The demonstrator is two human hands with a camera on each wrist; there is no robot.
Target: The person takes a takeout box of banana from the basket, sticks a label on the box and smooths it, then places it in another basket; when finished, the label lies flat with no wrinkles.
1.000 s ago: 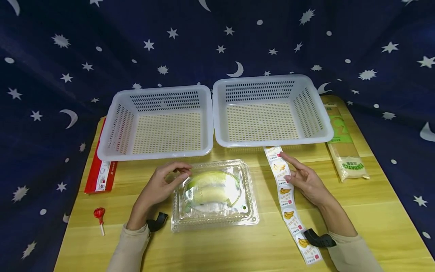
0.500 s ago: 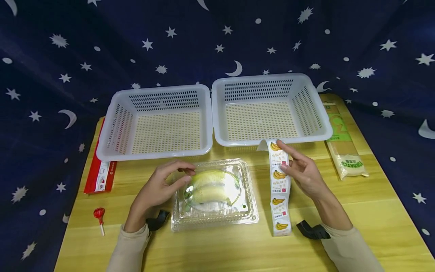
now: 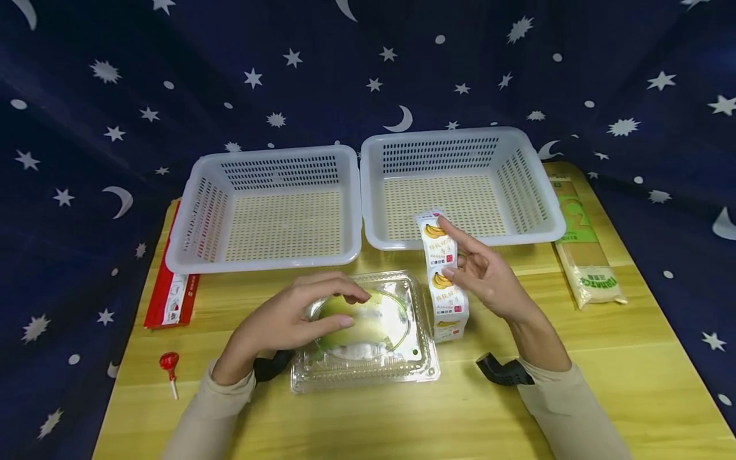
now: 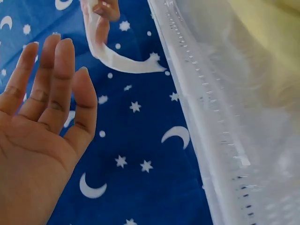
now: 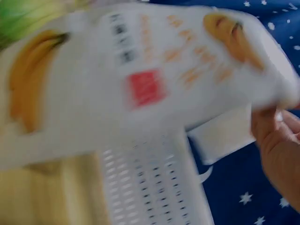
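Observation:
My right hand [image 3: 489,281] pinches a strip of white banana stickers [image 3: 445,297] between thumb and fingers. The strip's top end overlaps the right basket's front rim in the head view, and its lower part hangs beside the clear plastic clamshell box [image 3: 368,377]. Yellow-green contents show through the closed lid. Over the box's left part hovers my left hand [image 3: 293,313], fingers loosely bent and holding nothing. The left wrist view shows its palm [image 4: 42,131] bare. Printed bananas fill the sticker strip [image 5: 93,89] in the right wrist view, blurred, with my right thumb [image 5: 281,154] at its edge.
Two white perforated baskets, left [image 3: 264,260] and right [image 3: 460,243], stand side by side at the back. A red packet [image 3: 172,300] lies partly behind the left one. A lollipop [image 3: 168,364] is at left, a noodle-like packet [image 3: 586,255] at right.
My right hand has lifted the sticker strip off the table and carried it left, toward the clamshell box. My left hand has moved right, farther over the box.

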